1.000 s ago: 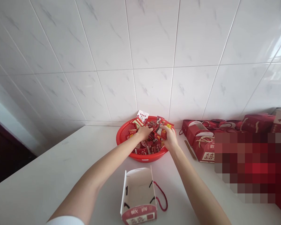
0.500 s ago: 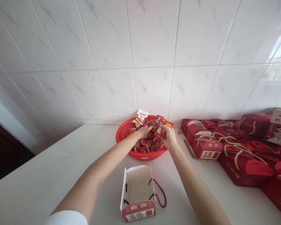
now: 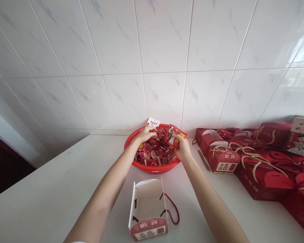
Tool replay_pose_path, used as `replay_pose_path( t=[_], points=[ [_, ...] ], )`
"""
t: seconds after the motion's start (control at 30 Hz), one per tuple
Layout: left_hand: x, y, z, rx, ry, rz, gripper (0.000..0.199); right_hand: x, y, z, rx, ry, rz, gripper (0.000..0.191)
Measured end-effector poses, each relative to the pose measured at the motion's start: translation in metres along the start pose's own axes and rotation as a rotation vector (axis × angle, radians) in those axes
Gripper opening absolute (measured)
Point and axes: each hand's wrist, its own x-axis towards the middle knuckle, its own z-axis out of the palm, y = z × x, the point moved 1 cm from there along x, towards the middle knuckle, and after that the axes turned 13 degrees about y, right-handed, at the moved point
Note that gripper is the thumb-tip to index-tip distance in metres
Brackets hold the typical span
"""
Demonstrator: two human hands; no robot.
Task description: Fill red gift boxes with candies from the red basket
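A red plastic basket (image 3: pixel 155 171) holds many small red-wrapped candies (image 3: pixel 152 156). At its back left, my left hand (image 3: pixel 147 134) reaches over the rim with bent fingers, closed at a red candy packet; the fingertips partly hide it. On the right side of the basket, my right hand (image 3: pixel 183 147) grips red and yellow snack packets (image 3: pixel 174 137) between thumb and fingers, held above the candies. In front of the basket stands an open-topped red and white gift box (image 3: pixel 149 206). Its inside shows no contents, and a dark red cord handle (image 3: pixel 176 211) hangs out at its right.
On the right, many red gift boxes (image 3: pixel 264 179) with rope handles crowd the white counter (image 3: pixel 73 179). A thin brown strip (image 3: pixel 204 160) lies beside them. A white printed card (image 3: pixel 152 123) leans at the basket's back, against the tiled wall (image 3: pixel 164 98).
My left hand has moved left and slightly back, from the candies in the middle to the basket's back-left side. My right hand keeps its packets in nearly the same place.
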Motion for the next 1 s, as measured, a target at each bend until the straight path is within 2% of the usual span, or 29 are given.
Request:
replay_pose_path(
  t=[0.17,0.33,0.77,1.0],
  points=[
    [-0.002,0.000,-0.005,-0.191,0.067,-0.121,0.025,0.001,0.000,0.000,0.003,0.013,0.011,0.018],
    [-0.002,0.001,-0.005,-0.301,0.113,-0.177,0.020,0.003,0.001,0.000,0.001,0.008,0.007,0.016],
    [-0.007,0.012,-0.007,-0.363,0.186,-0.179,0.023,0.002,0.000,0.000,-0.020,-0.009,0.044,0.016],
    [-0.011,0.017,-0.005,-0.396,0.202,-0.167,0.034,0.000,-0.001,0.001,-0.019,-0.056,0.034,0.016]
  ],
)
